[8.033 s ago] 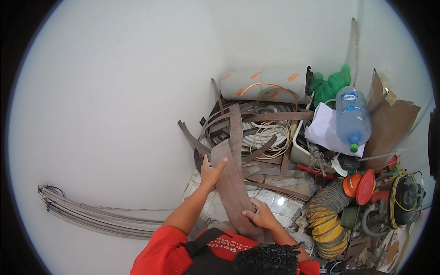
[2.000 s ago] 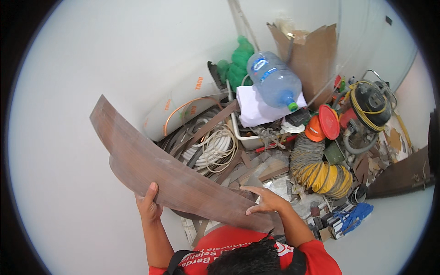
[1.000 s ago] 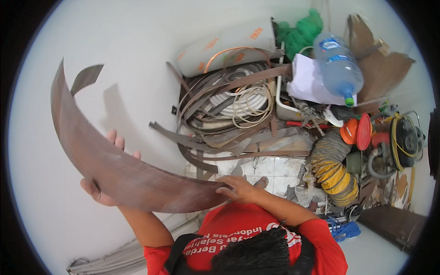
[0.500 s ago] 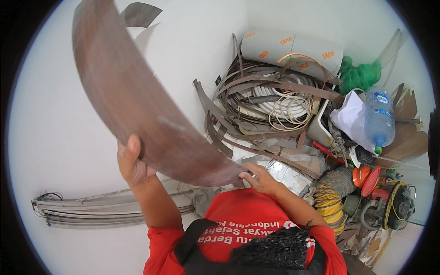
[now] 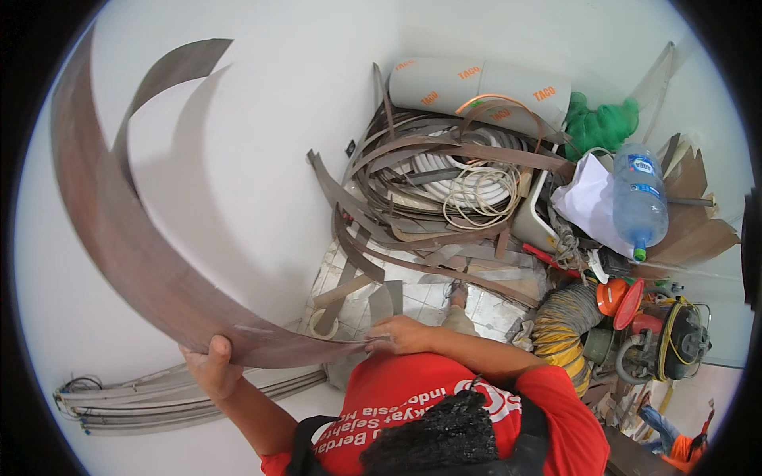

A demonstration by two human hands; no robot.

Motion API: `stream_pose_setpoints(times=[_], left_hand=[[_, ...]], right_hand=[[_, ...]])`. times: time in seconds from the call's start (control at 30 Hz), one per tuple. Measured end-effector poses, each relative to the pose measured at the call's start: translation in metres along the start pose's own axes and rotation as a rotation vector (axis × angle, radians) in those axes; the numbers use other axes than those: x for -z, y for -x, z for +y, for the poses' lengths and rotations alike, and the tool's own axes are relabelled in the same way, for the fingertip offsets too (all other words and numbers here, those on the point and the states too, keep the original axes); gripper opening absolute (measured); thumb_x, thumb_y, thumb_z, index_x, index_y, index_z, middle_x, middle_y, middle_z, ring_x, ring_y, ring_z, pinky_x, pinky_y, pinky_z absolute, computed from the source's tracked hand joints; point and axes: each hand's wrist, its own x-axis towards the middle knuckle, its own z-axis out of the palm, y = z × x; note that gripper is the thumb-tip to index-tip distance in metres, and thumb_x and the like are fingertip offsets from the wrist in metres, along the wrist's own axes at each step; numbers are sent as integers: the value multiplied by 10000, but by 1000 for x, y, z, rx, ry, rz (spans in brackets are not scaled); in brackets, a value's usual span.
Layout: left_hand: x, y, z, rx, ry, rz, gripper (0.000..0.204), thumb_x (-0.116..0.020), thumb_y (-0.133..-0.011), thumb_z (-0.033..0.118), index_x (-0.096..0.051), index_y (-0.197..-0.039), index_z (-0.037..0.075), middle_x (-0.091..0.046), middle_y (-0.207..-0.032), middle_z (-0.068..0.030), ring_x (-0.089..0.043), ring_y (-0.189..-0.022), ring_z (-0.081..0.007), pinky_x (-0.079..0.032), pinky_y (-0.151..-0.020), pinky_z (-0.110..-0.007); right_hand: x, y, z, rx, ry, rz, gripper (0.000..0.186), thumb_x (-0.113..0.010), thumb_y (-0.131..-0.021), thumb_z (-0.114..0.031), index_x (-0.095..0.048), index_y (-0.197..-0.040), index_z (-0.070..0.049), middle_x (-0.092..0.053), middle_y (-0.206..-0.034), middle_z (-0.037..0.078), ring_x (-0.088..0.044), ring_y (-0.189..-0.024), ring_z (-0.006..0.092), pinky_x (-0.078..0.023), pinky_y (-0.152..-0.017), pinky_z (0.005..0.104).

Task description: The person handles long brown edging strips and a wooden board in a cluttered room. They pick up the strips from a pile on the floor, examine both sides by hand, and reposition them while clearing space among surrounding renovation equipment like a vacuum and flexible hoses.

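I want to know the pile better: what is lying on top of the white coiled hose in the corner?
On the white coiled hose lie thin cream cord loops and several brown strips. These cover much of the coil, so what lies under it cannot be seen.

Grey orange-marked roll (image 5: 476, 87); blue-labelled water jug (image 5: 640, 194)

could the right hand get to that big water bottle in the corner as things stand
Probably not right away. The right hand is gripping the end of the long brown strip, and the water bottle lies well off to the right on white sheeting, beyond a heap of brown offcuts and a yellow duct hose.
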Motion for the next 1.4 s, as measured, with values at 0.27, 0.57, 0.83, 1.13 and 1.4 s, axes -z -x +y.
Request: stream_pose_setpoints(times=[0.27,0.57,0.83,1.13,1.4], left_hand=[[-76,-17,-34,-31,-72,58,911,-861,-751,311,-361,-1426,-44,-526,-1301,-126,-524,-1195,-266,-434,-1009,-408],[-199,-62,-15,-142,-32,186,790,-819,-805,296,-416,-1375,-74,-555,-1190,-152,-557,-1124,-255,-471,-930,-371],[-342,-119,45,-338,157,-740,558,-601,-970,126,-376,-1469,18,-476,-849,-66,-519,-701,-152,-459,-554,-238],[-398,-248,122,-354,56,-502,443,-528,-1014,214,-500,-1382,-32,-570,-1320,-204,-596,-1190,-264,-508,-1019,-381],[-465,-311,125,-517,-70,-687,536,-546,-993,339,-476,-1374,-31,-576,-1281,-188,-624,-1103,-217,-568,-912,-311]], right_hand=[[71,51,35,-23,-3,126,391,-668,-911,-369,-666,-1161,-68,-667,-1079,213,-629,-1023,403,-490,-880,472],[156,107,73,7,-98,325,229,-675,-904,-243,-666,-1046,-64,-680,-959,163,-647,-884,376,-505,-754,457],[207,131,54,152,-62,466,220,-715,-902,-209,-683,-1071,-71,-700,-1052,118,-668,-952,320,-535,-839,412],[277,96,31,174,-116,727,259,-681,-921,-203,-661,-1133,-56,-705,-985,147,-693,-876,332,-555,-760,392],[334,44,7,243,-121,940,272,-657,-931,-123,-668,-1185,-25,-719,-1093,173,-715,-913,318,-552,-797,373]])
